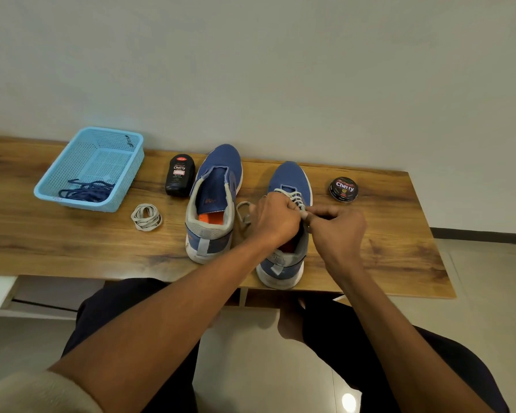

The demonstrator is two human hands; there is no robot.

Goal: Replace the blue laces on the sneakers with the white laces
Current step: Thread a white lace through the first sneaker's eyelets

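Note:
Two blue sneakers stand on the wooden table, toes pointing away from me. The left sneaker (213, 201) has no lace in it. The right sneaker (291, 180) carries a white lace (294, 196) threaded through its front eyelets. My left hand (276, 217) and my right hand (337, 231) meet over this shoe's tongue, and both pinch the white lace there. A loose end of that lace loops out to the left of my left hand. A second white lace (146, 217) lies coiled on the table. The blue laces (87, 190) lie piled in a light blue basket (72, 162).
A black shoe-polish bottle (180, 175) lies between the basket and the left sneaker. A round polish tin (343, 189) sits right of the right sneaker. The table (385, 248) backs onto a wall; its front edge is just past my knees.

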